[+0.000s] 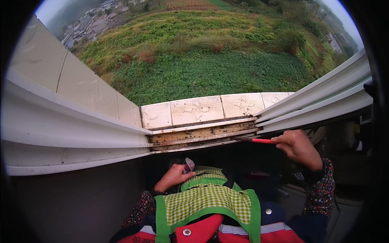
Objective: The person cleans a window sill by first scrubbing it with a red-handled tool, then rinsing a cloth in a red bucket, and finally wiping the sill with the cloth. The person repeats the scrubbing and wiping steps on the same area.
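Note:
My right hand (pixel 296 147) grips a thin tool with a red handle (pixel 262 141). The tool's dark end lies at the right part of a dirty window track (pixel 194 142); its exact kind cannot be told. Dark grit and brownish dirt line the grooves of the track. Below the track, close to my body, my left hand (pixel 174 177) is closed around a crumpled greyish-pink cloth (pixel 189 165), in front of a green checked apron (pixel 209 200).
White window frame profiles (pixel 76 130) rise at the left and right (pixel 316 94). Beyond the track runs an outer ledge of patterned tiles (pixel 197 108) with bits of dirt. Outside, far below, lies green vegetation (pixel 206 73). A tiled outer wall (pixel 82 82) stands at the left.

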Motion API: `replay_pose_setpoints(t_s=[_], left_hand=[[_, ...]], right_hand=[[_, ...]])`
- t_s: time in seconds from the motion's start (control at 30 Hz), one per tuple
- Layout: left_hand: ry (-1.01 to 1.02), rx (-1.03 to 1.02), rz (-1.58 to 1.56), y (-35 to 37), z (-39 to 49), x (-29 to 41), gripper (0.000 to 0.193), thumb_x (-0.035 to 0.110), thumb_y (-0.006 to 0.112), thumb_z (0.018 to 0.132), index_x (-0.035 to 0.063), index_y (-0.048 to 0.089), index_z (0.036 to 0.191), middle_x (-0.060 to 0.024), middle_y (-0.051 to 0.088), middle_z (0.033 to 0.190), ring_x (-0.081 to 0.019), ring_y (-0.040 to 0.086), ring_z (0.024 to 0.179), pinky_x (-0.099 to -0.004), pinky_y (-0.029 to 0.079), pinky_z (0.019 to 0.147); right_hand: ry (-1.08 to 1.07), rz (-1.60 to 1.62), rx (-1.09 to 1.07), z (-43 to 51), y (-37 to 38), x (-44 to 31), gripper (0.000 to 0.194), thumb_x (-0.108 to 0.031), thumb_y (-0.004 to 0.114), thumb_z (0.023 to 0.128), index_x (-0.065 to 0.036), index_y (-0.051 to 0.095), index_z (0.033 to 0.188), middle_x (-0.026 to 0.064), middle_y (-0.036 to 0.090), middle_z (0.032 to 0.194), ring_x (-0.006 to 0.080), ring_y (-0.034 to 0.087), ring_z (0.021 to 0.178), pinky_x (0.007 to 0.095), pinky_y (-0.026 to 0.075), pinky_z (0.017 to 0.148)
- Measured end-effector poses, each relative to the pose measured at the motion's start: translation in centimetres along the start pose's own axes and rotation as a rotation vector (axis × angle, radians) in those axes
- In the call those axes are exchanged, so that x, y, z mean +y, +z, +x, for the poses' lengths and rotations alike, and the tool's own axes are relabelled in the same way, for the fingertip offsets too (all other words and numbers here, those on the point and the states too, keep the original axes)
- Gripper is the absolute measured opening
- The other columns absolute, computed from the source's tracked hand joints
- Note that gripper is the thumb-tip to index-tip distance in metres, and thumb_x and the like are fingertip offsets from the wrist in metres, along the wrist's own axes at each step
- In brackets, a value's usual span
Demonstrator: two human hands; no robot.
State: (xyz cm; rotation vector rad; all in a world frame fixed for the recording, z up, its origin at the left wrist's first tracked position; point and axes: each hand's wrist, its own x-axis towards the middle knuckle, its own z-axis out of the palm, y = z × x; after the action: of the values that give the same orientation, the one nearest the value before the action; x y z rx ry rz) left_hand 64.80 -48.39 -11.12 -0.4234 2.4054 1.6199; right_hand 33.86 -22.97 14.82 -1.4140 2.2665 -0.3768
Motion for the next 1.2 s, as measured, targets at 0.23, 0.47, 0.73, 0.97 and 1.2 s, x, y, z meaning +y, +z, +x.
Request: replay_pose_setpoints(t_s=[0.23, 0.47, 0.73, 0.97, 1.2], left_hand=[[-0.047, 0.038, -0.031, -0.1, -0.8, 1.6, 0.037, 0.037, 0.072, 0.089, 0.0023, 0.069, 0.102, -0.0169, 0.07, 0.079, -0.0315, 0.067, 0.069, -0.0395, 0.052, 0.067], [-0.161, 0.105, -0.048, -0.6, -2.2, 2.6, 0.036, 0.036, 0.075, 0.087, 0.0029, 0.072, 0.101, -0.0138, 0.069, 0.078, -0.021, 0.067, 0.07, -0.0368, 0.053, 0.069], [-0.139, 0.034, 0.016, -0.4, -1.3, 2.9, 0.037, 0.036, 0.074, 0.087, 0.0023, 0.071, 0.104, -0.0166, 0.07, 0.081, -0.0244, 0.069, 0.074, -0.0366, 0.054, 0.072], [-0.122, 0.011, 0.04, -0.2, -1.3, 3.5, 0.037, 0.035, 0.074, 0.087, 0.0031, 0.071, 0.105, -0.0189, 0.071, 0.087, -0.0328, 0.071, 0.081, -0.0385, 0.054, 0.075], [-0.102, 0.157, -0.023, 0.2, -3.7, 1.5, 0.037, 0.034, 0.074, 0.086, 0.0028, 0.071, 0.105, -0.0198, 0.071, 0.09, -0.0375, 0.07, 0.087, -0.0406, 0.054, 0.078]], right_hand=[[0.191, 0.236, -0.028, 0.5, 2.4, 2.7, 0.023, -0.005, 0.073, 0.081, -0.004, 0.074, 0.104, 0.0163, 0.071, 0.089, 0.0319, 0.069, 0.084, 0.0371, 0.053, 0.076], [-0.032, 0.131, 0.051, 1.0, 3.7, 4.1, 0.026, -0.002, 0.072, 0.081, -0.006, 0.074, 0.106, 0.0136, 0.069, 0.082, 0.0282, 0.066, 0.077, 0.0355, 0.051, 0.072], [-0.127, -0.1, 0.198, 1.3, 6.4, 4.0, 0.023, -0.003, 0.071, 0.079, -0.012, 0.075, 0.1, 0.0097, 0.061, 0.072, 0.0285, 0.062, 0.07, 0.0411, 0.047, 0.064], [-0.204, -0.399, 0.215, 4.7, 9.6, 0.8, 0.039, -0.003, 0.06, 0.077, -0.016, 0.071, 0.112, 0.0073, 0.059, 0.078, 0.0295, 0.06, 0.075, 0.0403, 0.048, 0.068], [-0.091, -0.168, 0.07, 4.3, 9.3, 2.3, 0.032, 0.001, 0.06, 0.081, -0.012, 0.072, 0.108, 0.0127, 0.062, 0.078, 0.0328, 0.063, 0.075, 0.0437, 0.05, 0.065]])
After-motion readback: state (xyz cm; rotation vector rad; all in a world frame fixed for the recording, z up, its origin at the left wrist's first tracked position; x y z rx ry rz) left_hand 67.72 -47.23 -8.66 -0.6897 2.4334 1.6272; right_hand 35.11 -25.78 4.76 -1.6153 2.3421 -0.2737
